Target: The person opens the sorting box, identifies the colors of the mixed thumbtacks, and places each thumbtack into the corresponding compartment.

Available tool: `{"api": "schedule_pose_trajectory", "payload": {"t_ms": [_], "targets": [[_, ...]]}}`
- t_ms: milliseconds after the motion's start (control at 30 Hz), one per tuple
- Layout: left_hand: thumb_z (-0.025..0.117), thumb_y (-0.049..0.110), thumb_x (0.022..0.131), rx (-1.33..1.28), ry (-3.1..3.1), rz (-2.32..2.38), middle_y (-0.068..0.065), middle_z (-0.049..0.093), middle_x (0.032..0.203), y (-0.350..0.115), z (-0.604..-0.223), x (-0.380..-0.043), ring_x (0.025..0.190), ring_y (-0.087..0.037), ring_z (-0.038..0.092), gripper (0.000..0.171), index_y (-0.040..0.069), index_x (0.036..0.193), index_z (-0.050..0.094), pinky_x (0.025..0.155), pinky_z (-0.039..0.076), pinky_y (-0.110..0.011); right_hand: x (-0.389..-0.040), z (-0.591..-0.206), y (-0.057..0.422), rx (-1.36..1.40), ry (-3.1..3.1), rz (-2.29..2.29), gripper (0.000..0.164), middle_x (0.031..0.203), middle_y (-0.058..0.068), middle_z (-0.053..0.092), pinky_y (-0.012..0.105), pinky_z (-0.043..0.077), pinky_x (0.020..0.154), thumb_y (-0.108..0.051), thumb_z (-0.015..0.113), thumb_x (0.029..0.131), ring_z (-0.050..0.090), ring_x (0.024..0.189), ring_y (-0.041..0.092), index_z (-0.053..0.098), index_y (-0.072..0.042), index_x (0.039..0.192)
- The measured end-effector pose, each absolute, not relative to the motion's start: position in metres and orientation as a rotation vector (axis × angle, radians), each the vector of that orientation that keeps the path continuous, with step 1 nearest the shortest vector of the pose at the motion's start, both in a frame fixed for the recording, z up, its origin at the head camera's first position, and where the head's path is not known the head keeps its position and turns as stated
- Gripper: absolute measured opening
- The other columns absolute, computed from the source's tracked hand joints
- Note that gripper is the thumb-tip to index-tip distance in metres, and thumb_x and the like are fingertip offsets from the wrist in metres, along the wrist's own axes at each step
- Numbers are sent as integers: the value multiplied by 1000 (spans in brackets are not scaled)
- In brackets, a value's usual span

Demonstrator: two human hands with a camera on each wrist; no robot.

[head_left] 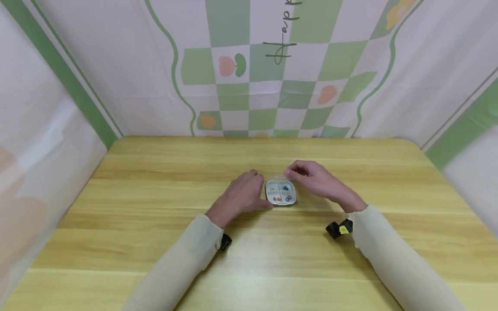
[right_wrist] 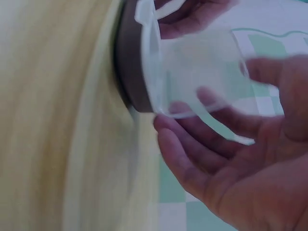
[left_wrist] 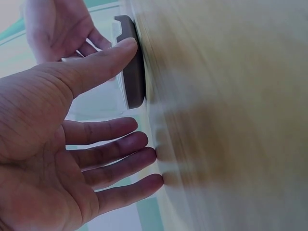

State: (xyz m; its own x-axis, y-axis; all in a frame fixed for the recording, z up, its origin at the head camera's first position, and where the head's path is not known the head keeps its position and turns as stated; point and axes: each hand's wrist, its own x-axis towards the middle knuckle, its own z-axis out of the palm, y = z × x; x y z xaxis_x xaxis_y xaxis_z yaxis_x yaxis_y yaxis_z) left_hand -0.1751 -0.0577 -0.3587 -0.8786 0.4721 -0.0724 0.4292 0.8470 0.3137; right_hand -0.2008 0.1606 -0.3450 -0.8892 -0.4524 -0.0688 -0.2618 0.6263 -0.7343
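A small pill box (head_left: 280, 204) with a white four-part inside and dark base (left_wrist: 134, 77) sits on the table. Its compartments hold tiny things: blue (head_left: 285, 188), orange-red (head_left: 277, 199), purple ring-like (head_left: 288, 198) and a yellow-green one. The clear lid (right_wrist: 197, 62) stands raised at the far side. My right hand (head_left: 317, 180) pinches the lid's free edge between thumb and finger. To the box's left, my left hand (head_left: 243, 194) has its fingers extended, with fingertips down at the tabletop and the thumb (left_wrist: 108, 60) against the base's near side.
The wood-grain table (head_left: 155, 207) ends at a back edge against a hanging cloth (head_left: 264, 95) with green checks and fruit prints. White cloth also hangs at both sides. Black wrist cameras (head_left: 339, 229) sit under both sleeves (head_left: 393, 246), close over the table.
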Motion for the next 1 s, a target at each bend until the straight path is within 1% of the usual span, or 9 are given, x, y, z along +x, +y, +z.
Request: {"api": "schedule_pose_trajectory", "payload": {"t_ms": [67, 133, 300, 433, 533, 600, 700, 800, 1000], "targets": [[76, 49, 68, 710, 2878, 443, 0, 47, 91, -58, -359, -175, 76, -15, 48, 55, 8, 98, 54, 61, 41, -25, -201, -345, 163, -643, 2574, -1084, 48, 106, 7, 58, 36, 42, 81, -49, 50, 90, 53, 97, 22, 57, -8, 114], [75, 48, 68, 711, 2879, 450, 0, 48, 93, -59, -359, -175, 77, -14, 48, 56, 8, 101, 54, 62, 41, -25, -201, -347, 163, -704, 2556, -1045, 50, 110, 6, 57, 35, 42, 85, -47, 56, 87, 53, 102, 22, 55, -8, 118], [74, 48, 70, 719, 2875, 459, -1, 49, 99, -59, -359, -175, 81, -14, 48, 62, 6, 111, 54, 65, 42, -27, -199, -351, 162, -826, 2558, -928, 59, 110, 8, 56, 35, 43, 82, -39, 70, 78, 53, 100, 23, 52, -3, 122], [70, 53, 72, 758, 2843, 459, -3, 51, 111, -60, -359, -175, 90, -15, 48, 74, 9, 128, 47, 71, 42, -31, -197, -351, 161, -862, 2582, -821, 66, 111, 7, 54, 35, 43, 81, -39, 74, 74, 53, 99, 23, 51, -2, 124], [63, 59, 76, 790, 2801, 507, -3, 50, 120, -60, -357, -175, 95, -15, 48, 81, 13, 138, 40, 74, 41, -32, -196, -349, 163, -863, 2590, -759, 68, 111, 7, 52, 34, 44, 79, -41, 73, 73, 53, 99, 22, 51, -3, 125], [58, 59, 79, 804, 2774, 535, -2, 50, 119, -60, -356, -175, 93, -14, 48, 77, 15, 140, 39, 72, 40, -30, -196, -348, 163, -862, 2586, -738, 67, 109, 7, 52, 33, 44, 78, -42, 73, 73, 53, 98, 22, 52, -3, 124], [54, 57, 84, 818, 2776, 508, -1, 51, 114, -59, -356, -175, 89, -14, 48, 69, 16, 138, 42, 70, 39, -30, -195, -347, 163, -859, 2592, -718, 65, 107, 6, 52, 33, 44, 77, -41, 73, 73, 53, 96, 21, 54, -4, 123], [55, 53, 85, 811, 2796, 451, 1, 52, 110, -57, -357, -175, 87, -14, 47, 64, 17, 136, 45, 69, 39, -31, -194, -346, 161, -858, 2607, -708, 62, 105, 6, 53, 33, 44, 77, -38, 74, 73, 53, 94, 20, 55, -3, 121], [57, 52, 84, 770, 2824, 435, 0, 53, 113, -54, -359, -174, 92, -16, 47, 62, 18, 135, 47, 74, 39, -32, -192, -346, 158, -843, 2637, -707, 59, 102, 5, 55, 33, 43, 76, -35, 75, 73, 52, 91, 19, 57, -2, 119]]}}
